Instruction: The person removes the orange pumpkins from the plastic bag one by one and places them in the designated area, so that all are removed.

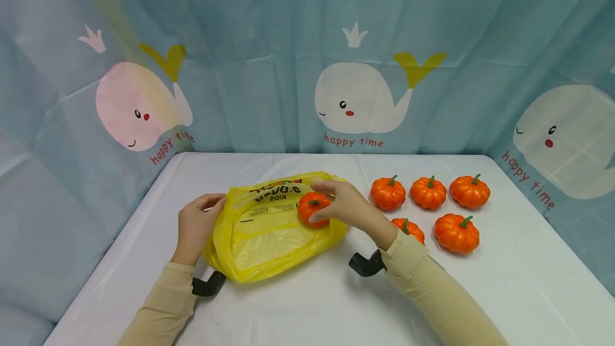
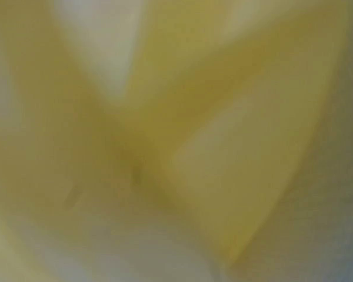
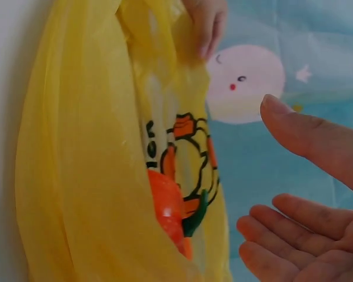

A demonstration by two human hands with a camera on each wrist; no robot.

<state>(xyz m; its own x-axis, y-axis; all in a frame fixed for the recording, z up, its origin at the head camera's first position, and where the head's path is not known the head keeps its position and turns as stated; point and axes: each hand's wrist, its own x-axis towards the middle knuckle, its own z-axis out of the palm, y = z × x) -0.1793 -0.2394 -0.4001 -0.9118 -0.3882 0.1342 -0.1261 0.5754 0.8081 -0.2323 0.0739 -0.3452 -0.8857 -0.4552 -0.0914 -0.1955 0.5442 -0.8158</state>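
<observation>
My left hand [image 1: 199, 226] pinches the left rim of a yellow plastic bag [image 1: 266, 258], whose mouth gapes towards me. The left wrist view is filled by blurred yellow plastic. An orange toy pumpkin [image 1: 309, 206] with a green stem is inside the bag's mouth, at its right side. In the head view my right hand [image 1: 347, 204] overlaps this pumpkin, thumb in front. From the right wrist, the right hand [image 3: 312, 235] shows spread fingers and thumb, apart from the pumpkin [image 3: 167, 205], which is partly hidden behind the bag's near wall.
Several more orange pumpkins [image 1: 427, 193] stand on the right of the white table [image 1: 298, 314]; one pumpkin [image 1: 408, 230] is partly covered by my right forearm. A blue curtain [image 1: 269, 100] printed with whales hangs behind the table. Black wrist mounts [image 1: 209, 284] stick out from both sleeves.
</observation>
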